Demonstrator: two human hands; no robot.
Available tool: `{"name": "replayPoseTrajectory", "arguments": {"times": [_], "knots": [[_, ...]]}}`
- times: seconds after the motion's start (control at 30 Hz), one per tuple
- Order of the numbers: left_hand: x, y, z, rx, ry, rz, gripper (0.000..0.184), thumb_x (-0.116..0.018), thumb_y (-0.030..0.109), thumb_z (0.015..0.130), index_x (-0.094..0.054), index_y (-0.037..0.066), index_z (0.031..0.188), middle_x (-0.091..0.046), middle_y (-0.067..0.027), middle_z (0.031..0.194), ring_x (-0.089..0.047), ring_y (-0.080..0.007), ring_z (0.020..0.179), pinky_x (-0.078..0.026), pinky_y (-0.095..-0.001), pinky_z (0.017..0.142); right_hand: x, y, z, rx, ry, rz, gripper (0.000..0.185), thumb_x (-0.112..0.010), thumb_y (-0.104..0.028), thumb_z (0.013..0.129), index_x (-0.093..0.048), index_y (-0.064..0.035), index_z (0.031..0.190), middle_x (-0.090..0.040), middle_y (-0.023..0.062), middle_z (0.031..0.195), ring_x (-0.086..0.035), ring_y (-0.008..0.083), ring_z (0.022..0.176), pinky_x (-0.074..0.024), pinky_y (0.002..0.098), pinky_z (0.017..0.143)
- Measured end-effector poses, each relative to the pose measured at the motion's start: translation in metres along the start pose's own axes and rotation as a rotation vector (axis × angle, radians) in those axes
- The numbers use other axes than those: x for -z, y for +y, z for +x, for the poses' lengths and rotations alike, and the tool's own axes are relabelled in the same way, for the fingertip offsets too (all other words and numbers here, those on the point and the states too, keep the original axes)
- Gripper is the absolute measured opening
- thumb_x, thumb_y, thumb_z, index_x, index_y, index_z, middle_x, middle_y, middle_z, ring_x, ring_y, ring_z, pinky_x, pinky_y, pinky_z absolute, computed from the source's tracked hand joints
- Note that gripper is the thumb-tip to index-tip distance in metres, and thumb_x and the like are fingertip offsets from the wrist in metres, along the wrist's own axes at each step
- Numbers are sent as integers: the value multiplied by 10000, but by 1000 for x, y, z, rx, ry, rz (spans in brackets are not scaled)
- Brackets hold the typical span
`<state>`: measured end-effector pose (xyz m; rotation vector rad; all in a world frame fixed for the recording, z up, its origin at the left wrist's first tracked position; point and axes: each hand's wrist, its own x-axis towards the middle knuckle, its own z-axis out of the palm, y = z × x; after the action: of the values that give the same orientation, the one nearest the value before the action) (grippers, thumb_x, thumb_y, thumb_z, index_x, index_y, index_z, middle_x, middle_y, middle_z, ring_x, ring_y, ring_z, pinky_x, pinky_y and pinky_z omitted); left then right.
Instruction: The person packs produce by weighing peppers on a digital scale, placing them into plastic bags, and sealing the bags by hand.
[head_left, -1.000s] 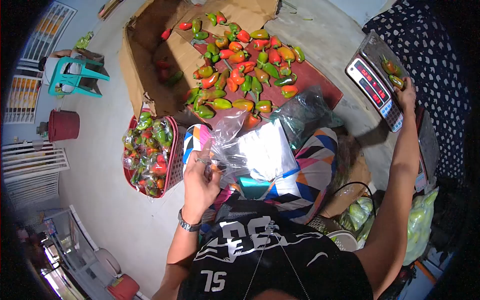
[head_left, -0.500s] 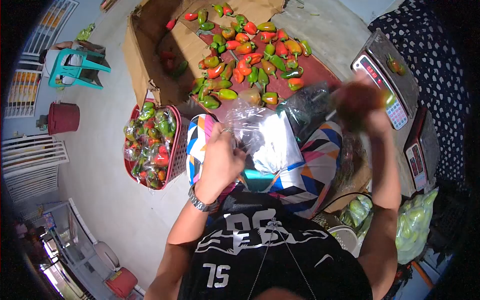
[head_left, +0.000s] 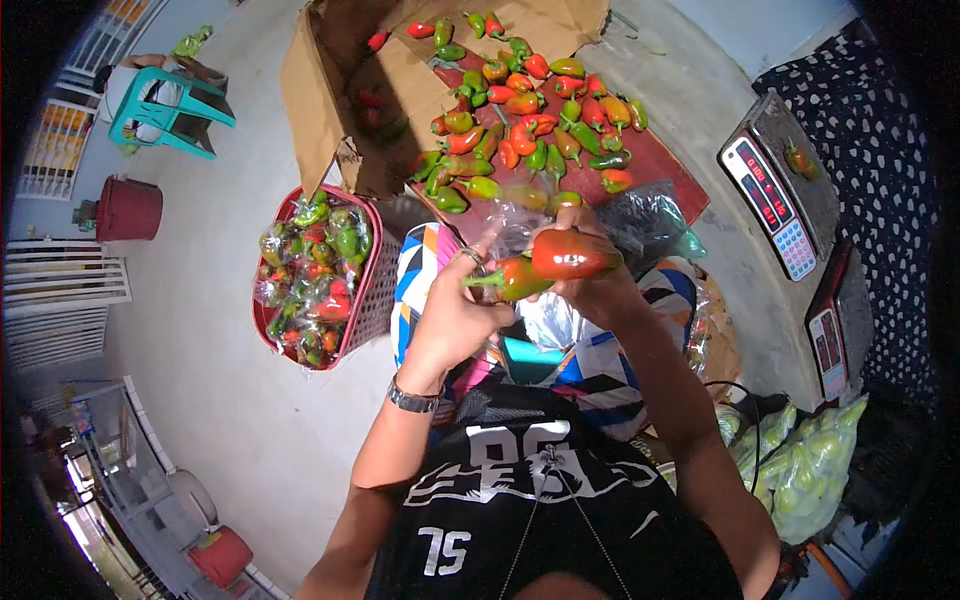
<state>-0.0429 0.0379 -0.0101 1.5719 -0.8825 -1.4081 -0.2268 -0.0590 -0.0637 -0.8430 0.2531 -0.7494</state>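
Two red-and-green peppers, a large one [head_left: 575, 254] and a greener one [head_left: 515, 278], are held by my right hand [head_left: 603, 288] above my lap. Close beside them is my left hand [head_left: 450, 318], its fingers at the edge of a clear plastic bag [head_left: 515, 218]; the peppers partly hide the fingertips. Under the hands, a stack of clear plastic [head_left: 550, 325] lies on my lap by a teal item [head_left: 530, 360]. Many loose peppers [head_left: 520, 103] in red and green spread over the dark red board [head_left: 665, 165] ahead.
A pink basket [head_left: 370, 270] with bagged peppers stands left. On the right are a digital scale [head_left: 770, 195] with one pepper [head_left: 800, 160], a second scale [head_left: 830, 345] and a bag of green produce [head_left: 815, 475]. A person sits on a teal chair [head_left: 165, 105] far left.
My right hand has come from beside the scale to my lap, bringing the peppers next to my left hand. The scale's display digits differ. The view has shifted slightly.
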Motion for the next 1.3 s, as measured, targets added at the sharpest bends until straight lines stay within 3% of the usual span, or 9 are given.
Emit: {"name": "replayPoseTrajectory", "arguments": {"times": [0.17, 0.37, 0.43, 0.47, 0.6, 0.87, 1.0, 1.1, 1.3], "knots": [[-4, 0, -1, -17, -5, -107, 900, -685, -142, 706, -474, 105, 1545, -503, -10, 1029, -557, -60, 697, -508, -230, 568, 5, 17, -9, 38, 73, -152, 596, -823, -66, 817, -475, -79, 1301, -570, 98, 1268, -601, 198, 1194, -528, 393, 1026], [-10, -21, 4, -272, 224, 580, 841, -721, -103, 669, -544, 49, 1477, -533, -111, 1108, -626, -189, 859, -537, -303, 685, -10, 1, -21, -221, 225, -663, 602, -792, -33, 784, -476, -76, 1295, -517, 130, 1379, -543, 244, 1301, -485, 406, 1089], [-13, -19, 3, -332, 233, 621, 833, -732, -86, 668, -541, 32, 1470, -543, -140, 1107, -635, -245, 895, -533, -323, 758, -39, -8, -24, -240, 322, -777, 605, -787, -51, 769, -474, -60, 1286, -482, 164, 1406, -523, 297, 1332, -494, 416, 1076], [-15, -18, 2, -361, 236, 640, 830, -737, -78, 667, -540, 24, 1467, -549, -154, 1107, -640, -273, 914, -531, -334, 795, -53, -15, -24, -64, 280, -1117, 649, -789, -60, 770, -455, -55, 1326, -401, 236, 1472, -496, 417, 1351, -476, 480, 1083], [-16, -4, 2, -461, 238, 709, 833, -732, -64, 671, -524, 19, 1474, -567, -182, 1161, -651, -299, 898, -543, -337, 779, -60, -15, -35, 167, 228, -1410, 757, -776, -37, 777, -395, -73, 1430, -281, 345, 1539, -405, 575, 1365, -394, 569, 1130], [-9, 31, -16, -437, 123, 559, 855, -647, -80, 689, -468, 28, 1518, -484, -200, 1550, -689, -254, 758, -551, -316, 700, -68, -31, -32, 216, 208, -1586, 747, -720, -100, 863, -360, -100, 1518, -296, 376, 1547, -448, 574, 1341, -470, 564, 1057], [-5, 41, -21, -408, 64, 571, 818, -610, -73, 709, -481, 29, 1510, -456, -212, 1567, -694, -240, 737, -549, -311, 679, -81, -50, -22, -58, 329, -1554, 806, -727, -106, 863, -325, -122, 1562, -301, 386, 1548, -519, 562, 1282, -568, 537, 922], [-7, 43, -19, -457, 96, 602, 793, -600, -61, 724, -490, 31, 1505, -469, -207, 1559, -701, -236, 746, -549, -312, 677, -92, -66, -9, -259, 272, -1699, 958, -822, -46, 756, -339, -128, 1579, -211, 356, 1616, -551, 499, 1285, -535, 510, 978], [-4, 36, -8, -555, 191, 636, 783, -586, -57, 737, -489, 41, 1508, -485, -213, 1545, -722, -253, 793, -560, -316, 676, -96, -73, 4, -35, 216, -1676, 1079, -834, 5, 684, -295, -141, 1608, -126, 349, 1641, -505, 503, 1329, -547, 492, 965]]}}
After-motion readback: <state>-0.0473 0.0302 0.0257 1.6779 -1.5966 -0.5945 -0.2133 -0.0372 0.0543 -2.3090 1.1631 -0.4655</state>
